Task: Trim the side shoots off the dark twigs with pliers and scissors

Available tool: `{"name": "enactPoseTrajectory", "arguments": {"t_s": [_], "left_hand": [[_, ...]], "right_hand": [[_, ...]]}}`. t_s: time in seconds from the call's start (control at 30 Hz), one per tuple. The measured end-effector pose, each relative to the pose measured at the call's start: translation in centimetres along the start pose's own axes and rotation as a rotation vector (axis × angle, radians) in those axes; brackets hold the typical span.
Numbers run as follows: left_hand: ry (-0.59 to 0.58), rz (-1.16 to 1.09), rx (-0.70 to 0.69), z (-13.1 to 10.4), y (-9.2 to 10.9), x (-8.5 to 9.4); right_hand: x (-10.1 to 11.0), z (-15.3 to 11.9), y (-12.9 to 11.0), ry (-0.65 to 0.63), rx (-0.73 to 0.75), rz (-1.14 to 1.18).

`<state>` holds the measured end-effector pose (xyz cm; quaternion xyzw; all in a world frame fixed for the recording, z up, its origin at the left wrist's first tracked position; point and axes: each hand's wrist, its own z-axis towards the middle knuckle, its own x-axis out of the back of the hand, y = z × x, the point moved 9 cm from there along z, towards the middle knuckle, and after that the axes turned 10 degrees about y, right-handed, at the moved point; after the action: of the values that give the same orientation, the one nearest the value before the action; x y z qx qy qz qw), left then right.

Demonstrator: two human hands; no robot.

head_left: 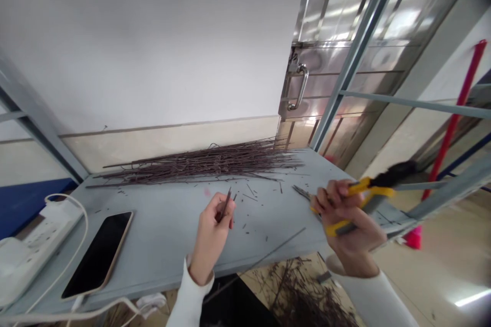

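Through the head view, my only one, I see my left hand (213,230) above the middle of the counter (161,235), its grip pinched narrow on short dark twig pieces (225,207) whose ends poke up past the thumb and fingers. My right hand (358,232) is up near the counter's right end, its grip wrapped around a yellow-handled tool (360,185); it's blurred, but I make out a grey pointed nose toward the left and black on one handle. The main bundle of twigs (207,163) lies lengthwise along the back of the counter, by the wall (164,46), with small scraps scattered in front. One long thin stick (274,250) slants over the front edge between my hands. Below, I have a heap of twigs (310,304) on the floor. Off to the left are a phone (99,255) and a white power strip (38,240).
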<state>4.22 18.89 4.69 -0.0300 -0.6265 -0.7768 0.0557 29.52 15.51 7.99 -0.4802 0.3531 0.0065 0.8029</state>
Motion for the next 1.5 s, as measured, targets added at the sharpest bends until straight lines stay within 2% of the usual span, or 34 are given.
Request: {"name": "enactPoseTrajectory", "arguments": {"t_s": [0.1,0.2,0.27,0.37,0.57,0.73,0.83,0.93,1.07,1.13,1.27,1.5], "left_hand": [[0.016,-0.029,0.005,0.3,0.0,0.0],[0.006,-0.036,-0.002,0.3,0.5,0.1],[-0.011,-0.031,-0.023,0.2,0.9,0.1],[-0.061,-0.055,-0.02,0.2,1.0,-0.2],[-0.225,-0.183,0.025,-0.1,0.9,-1.0],[-0.305,-0.186,0.032,-0.6,1.2,-1.2],[-0.331,-0.162,0.032,-0.8,1.4,-1.2],[-0.316,-0.137,0.032,-0.9,1.7,-1.1],[-0.258,-0.123,-0.001,-0.5,1.9,-0.6],[-0.254,-0.134,-0.009,-0.5,1.9,-0.6],[-0.259,-0.171,-0.011,-0.8,2.2,-0.5],[-0.165,-0.243,-0.008,-0.9,1.9,0.3]], "right_hand": [[0.2,-1.4,-2.2,0.126,0.232,-0.014],[0.4,-2.2,-2.0,0.197,0.271,-0.043],[0.3,-2.2,-0.8,0.165,0.201,-0.052],[0.0,-2.2,1.3,0.042,0.062,-0.046],[0.1,-3.3,4.6,-0.142,-0.131,-0.132],[1.1,-3.8,6.8,-0.247,-0.295,-0.335],[2.0,-3.8,7.8,-0.312,-0.322,-0.5],[3.0,-3.3,8.8,-0.357,-0.241,-0.802],[4.1,-2.6,10.5,-0.435,-0.069,-1.434],[3.9,-2.4,11.3,-0.498,-0.001,-1.649],[2.7,-1.8,12.3,-0.561,0.068,-1.737],[1.1,-1.4,13.7,-0.69,0.174,-1.732]]}}
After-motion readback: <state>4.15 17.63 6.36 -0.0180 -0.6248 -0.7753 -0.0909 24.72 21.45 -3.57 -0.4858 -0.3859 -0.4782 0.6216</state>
